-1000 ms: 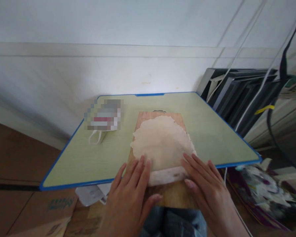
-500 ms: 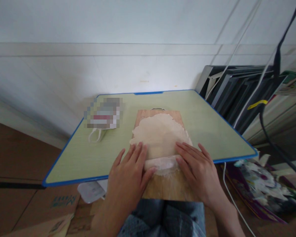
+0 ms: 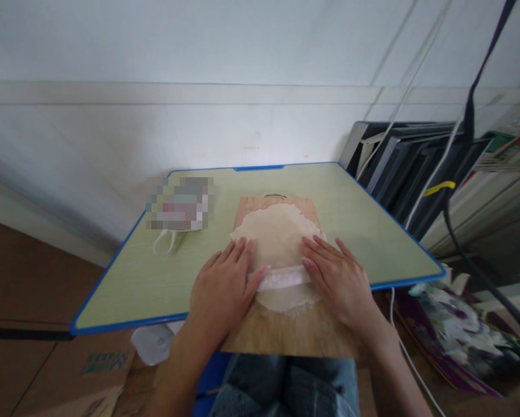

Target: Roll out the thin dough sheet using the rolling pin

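A thin round sheet of pale dough [image 3: 275, 231] lies on a wooden board [image 3: 295, 331] that sticks out over the near edge of a green table with a blue rim [image 3: 156, 278]. A white rolling pin [image 3: 284, 278] lies across the near part of the dough. My left hand [image 3: 223, 284] presses flat on the pin's left end, thumb along the pin. My right hand [image 3: 336, 278] presses flat on its right end. The fingers of both hands reach forward onto the dough. A strip of dough [image 3: 286, 299] shows behind the pin.
A blurred package with white loop handles [image 3: 164, 243] sits on the table to the left of the board. Dark frames [image 3: 416, 168] lean against the wall at right, with cables [image 3: 460, 191] hanging there. A colourful bag [image 3: 455, 330] and a cardboard box [image 3: 103, 362] lie on the floor.
Both hands have pushed the rolling pin away from me over the dough, from its near edge toward its middle. Flattened dough now shows on the near side of the pin.
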The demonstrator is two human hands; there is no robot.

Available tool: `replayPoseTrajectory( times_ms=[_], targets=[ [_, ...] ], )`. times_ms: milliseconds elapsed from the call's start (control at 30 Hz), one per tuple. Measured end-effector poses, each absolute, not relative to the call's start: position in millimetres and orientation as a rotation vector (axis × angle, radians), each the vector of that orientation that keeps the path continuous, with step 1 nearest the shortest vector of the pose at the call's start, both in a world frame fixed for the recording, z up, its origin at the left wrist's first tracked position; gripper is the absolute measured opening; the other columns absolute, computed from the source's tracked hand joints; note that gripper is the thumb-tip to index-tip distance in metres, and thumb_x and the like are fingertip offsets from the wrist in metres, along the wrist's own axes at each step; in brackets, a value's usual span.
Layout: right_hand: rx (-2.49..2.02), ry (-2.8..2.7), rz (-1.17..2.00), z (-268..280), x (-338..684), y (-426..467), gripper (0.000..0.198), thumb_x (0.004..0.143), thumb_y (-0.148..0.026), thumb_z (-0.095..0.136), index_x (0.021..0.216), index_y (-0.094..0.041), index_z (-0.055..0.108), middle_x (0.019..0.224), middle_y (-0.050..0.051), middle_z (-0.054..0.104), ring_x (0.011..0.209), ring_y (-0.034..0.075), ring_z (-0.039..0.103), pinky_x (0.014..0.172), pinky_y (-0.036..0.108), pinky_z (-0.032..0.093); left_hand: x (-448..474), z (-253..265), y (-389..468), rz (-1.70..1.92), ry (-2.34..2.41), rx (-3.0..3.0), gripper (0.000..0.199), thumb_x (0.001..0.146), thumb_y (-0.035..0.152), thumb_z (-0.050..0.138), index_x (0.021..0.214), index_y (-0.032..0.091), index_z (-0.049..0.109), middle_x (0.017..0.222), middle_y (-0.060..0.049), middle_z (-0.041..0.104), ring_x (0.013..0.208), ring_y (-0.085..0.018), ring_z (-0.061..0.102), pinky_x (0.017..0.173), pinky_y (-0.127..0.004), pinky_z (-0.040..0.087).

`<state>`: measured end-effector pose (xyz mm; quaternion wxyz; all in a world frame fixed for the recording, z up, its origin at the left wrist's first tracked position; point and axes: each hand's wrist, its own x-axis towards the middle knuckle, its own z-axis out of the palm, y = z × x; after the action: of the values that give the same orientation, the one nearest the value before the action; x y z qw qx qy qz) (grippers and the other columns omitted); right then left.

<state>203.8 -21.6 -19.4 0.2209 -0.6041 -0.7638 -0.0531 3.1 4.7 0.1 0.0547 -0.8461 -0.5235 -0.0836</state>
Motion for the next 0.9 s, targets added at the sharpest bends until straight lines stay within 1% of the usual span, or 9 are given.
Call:
replayPoseTrajectory(
  times_ms=[100,167,300,367,500,600,700,800,900],
  targets=[
    [-1.636,-2.072,-0.174,-25,203,-44,0.034,0.095,-0.030,0.035,0.117,-0.019,0.058,0.123,0.004,0.062,0.118,0.020,0.054,0.107,0.050,0.028,0,-6,-15,-0.304,-1.522,-2.536,0.051,0.091,0.040,0.039,0.130,0.009,0.047,0.132,-0.014,0.053,0.120,-0.028,0.052,0.097,-0.046,0.043],
    [-1.598,-2.056,-0.220,-31,205,-64,0.033,0.093,-0.029,0.039,0.121,-0.020,0.055,0.122,0.004,0.062,0.115,0.020,0.056,0.106,0.049,0.029,-4,-12,-34,-0.343,-1.444,-2.518,0.050,0.091,0.039,0.037,0.131,0.010,0.046,0.130,-0.013,0.055,0.117,-0.028,0.054,0.096,-0.049,0.043],
    [-1.504,-2.137,-0.307,-42,213,-88,0.041,0.089,-0.030,0.047,0.129,-0.018,0.048,0.127,0.006,0.058,0.120,0.023,0.051,0.102,0.047,0.035,-12,-21,-58,-0.409,-1.303,-2.502,0.052,0.091,0.039,0.036,0.134,0.010,0.042,0.134,-0.013,0.051,0.119,-0.028,0.053,0.095,-0.047,0.043],
    [-1.499,-2.148,-0.318,-44,214,-86,0.044,0.088,-0.030,0.048,0.130,-0.018,0.046,0.128,0.007,0.058,0.121,0.023,0.051,0.102,0.048,0.035,-14,-22,-57,-0.404,-1.284,-2.504,0.050,0.091,0.039,0.036,0.133,0.011,0.043,0.136,-0.013,0.049,0.120,-0.029,0.051,0.096,-0.049,0.042],
    [-1.592,-2.097,-0.257,-38,209,-63,0.038,0.091,-0.033,0.042,0.126,-0.020,0.052,0.128,0.007,0.058,0.120,0.024,0.052,0.106,0.054,0.026,-8,-15,-34,-0.366,-1.388,-2.512,0.046,0.091,0.038,0.040,0.129,0.014,0.048,0.133,-0.012,0.052,0.121,-0.031,0.050,0.098,-0.053,0.039],
    [-1.653,-2.094,-0.173,-30,204,-45,0.035,0.093,-0.032,0.038,0.122,-0.020,0.055,0.128,0.006,0.058,0.122,0.023,0.049,0.109,0.057,0.020,-1,-6,-14,-0.309,-1.507,-2.554,0.046,0.089,0.038,0.045,0.127,0.015,0.051,0.133,-0.012,0.052,0.121,-0.030,0.050,0.098,-0.049,0.042],
    [-1.669,-2.067,-0.153,-27,202,-40,0.034,0.094,-0.031,0.037,0.120,-0.019,0.056,0.127,0.005,0.059,0.122,0.022,0.050,0.109,0.055,0.019,2,-3,-6,-0.288,-1.549,-2.581,0.047,0.089,0.040,0.045,0.128,0.013,0.051,0.134,-0.013,0.051,0.122,-0.029,0.050,0.097,-0.046,0.044],
    [-1.624,-2.030,-0.181,-33,203,-53,0.033,0.093,-0.032,0.039,0.120,-0.020,0.054,0.124,0.005,0.061,0.116,0.021,0.055,0.109,0.052,0.018,0,-5,-17,-0.314,-1.537,-2.560,0.046,0.089,0.038,0.046,0.127,0.014,0.051,0.133,-0.012,0.053,0.121,-0.029,0.051,0.098,-0.049,0.042],
    [-1.570,-2.017,-0.228,-45,206,-75,0.034,0.091,-0.032,0.045,0.123,-0.023,0.051,0.121,0.003,0.063,0.111,0.019,0.058,0.111,0.047,0.014,-6,-12,-35,-0.369,-1.455,-2.546,0.043,0.091,0.036,0.041,0.127,0.014,0.051,0.130,-0.011,0.055,0.118,-0.028,0.054,0.099,-0.051,0.040]
  ],
)
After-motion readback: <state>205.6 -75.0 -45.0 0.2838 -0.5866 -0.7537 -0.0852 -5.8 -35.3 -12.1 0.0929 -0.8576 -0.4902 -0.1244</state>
